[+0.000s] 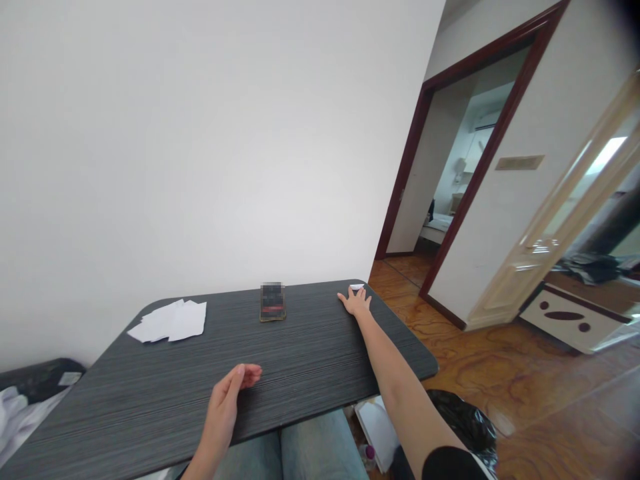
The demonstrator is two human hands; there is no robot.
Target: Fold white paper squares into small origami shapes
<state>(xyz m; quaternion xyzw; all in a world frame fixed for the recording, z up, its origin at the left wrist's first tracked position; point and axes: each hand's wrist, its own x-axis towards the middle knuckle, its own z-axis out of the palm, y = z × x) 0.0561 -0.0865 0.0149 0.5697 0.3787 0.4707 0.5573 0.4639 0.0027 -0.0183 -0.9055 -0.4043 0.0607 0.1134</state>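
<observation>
Right hand (356, 303) is out at the far right corner of the dark grey wood-grain table (310, 373), because that's where the small white folded paper piece (357, 287) sits, beyond easy reach from the seat. Arm near straight, palm down flat on the top, fingers spread, tips at the paper's edge; touching or just short of it, can't tell. Nothing pinched. Left hand (227, 397) rests on its edge near the front of the table, wrist relaxed, fingers loosely curled together with the thumb close to the index, holding nothing; looks like it's just parked. Loose pile of white paper sheets (170, 321) lies far left, well apart from both hands. Small dark upright box (273, 302) stands between pile and right hand, label blurred
</observation>
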